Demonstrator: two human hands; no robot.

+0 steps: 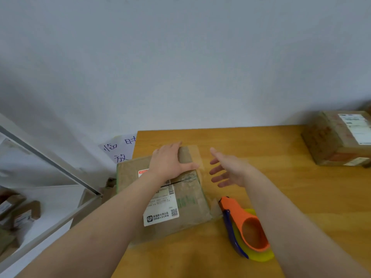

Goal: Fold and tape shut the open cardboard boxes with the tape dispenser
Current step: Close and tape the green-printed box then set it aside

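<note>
Nearest you, the tape dispenser (247, 227) lies under your right forearm, nose toward the cardboard box (186, 197). Right hand (230, 169) fingers (217, 169) are spread, holding nothing, just right of the box; left hand (168, 161) presses flat on its far end. Box long axis runs away from you on the surface (291, 187). Draw the right hand back to reach the dispenser.

Soft, even light here, fairly bright, the wall (180, 57) a flat grey-blue with a dim shadow pooling down its left side. The bench (261, 147) glows warm yellow. The right hand (226, 169) is smeared with motion blur, the box (337, 137) at far right looks soft, and the edges bow with wide-angle stretch.
</note>
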